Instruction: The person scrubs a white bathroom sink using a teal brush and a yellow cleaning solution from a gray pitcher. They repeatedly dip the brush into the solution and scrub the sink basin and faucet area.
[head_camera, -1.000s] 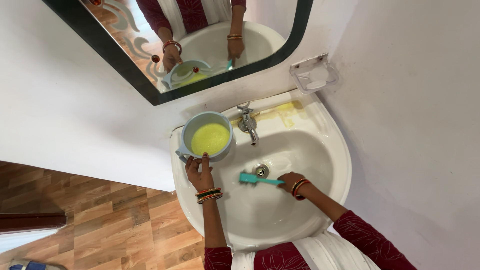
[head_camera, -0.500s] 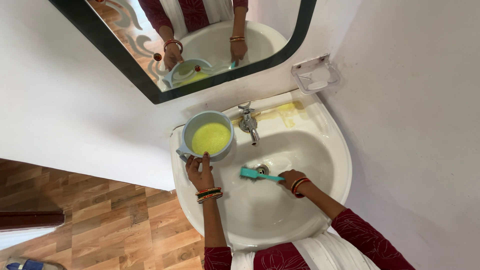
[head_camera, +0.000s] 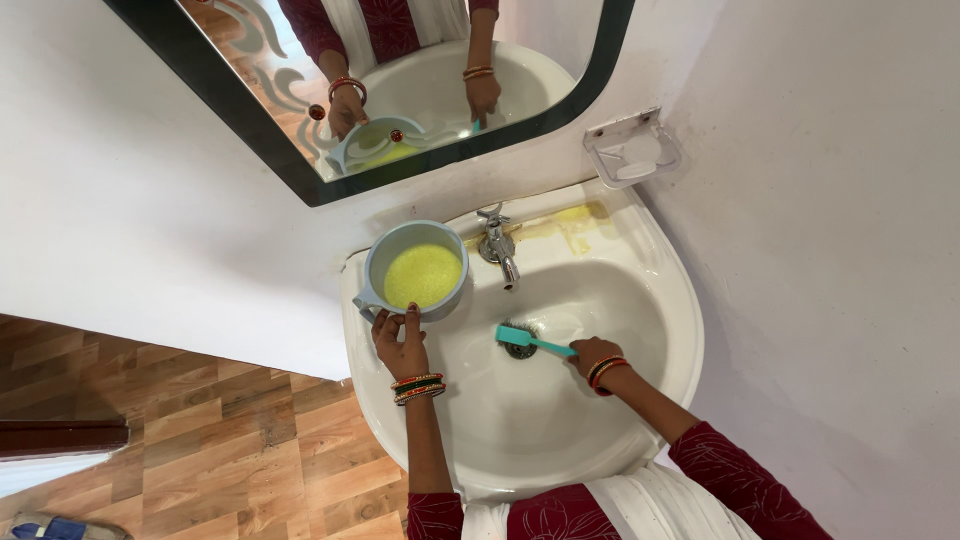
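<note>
At nine o'clock lies a brown wooden floor (head_camera: 180, 430), and a plain white wall (head_camera: 120, 200) rises beside it. Up at eleven o'clock hangs a mirror (head_camera: 400, 90) with a dark frame — it shows the hands and the bowl again. Below it sits a white sink (head_camera: 520, 430), fixed to the wall.

On the sink's rim at ten o'clock stands a grey bowl (head_camera: 415, 270) with something yellow and grainy inside. The left hand (head_camera: 400, 345) touches the bowl's near edge, fingers curled on it. Bangles ring the wrist.

A silver tap (head_camera: 497, 245) stands at twelve o'clock, with a yellow stain behind it. In the middle of the basin the drain (head_camera: 520, 345) shows, and the head of a teal brush (head_camera: 535, 340) lies right on it. The right hand (head_camera: 590, 358) is closed around the brush handle — at three o'clock from the drain.

Up at two o'clock a clear soap dish (head_camera: 633, 152) sticks to the white wall.
</note>
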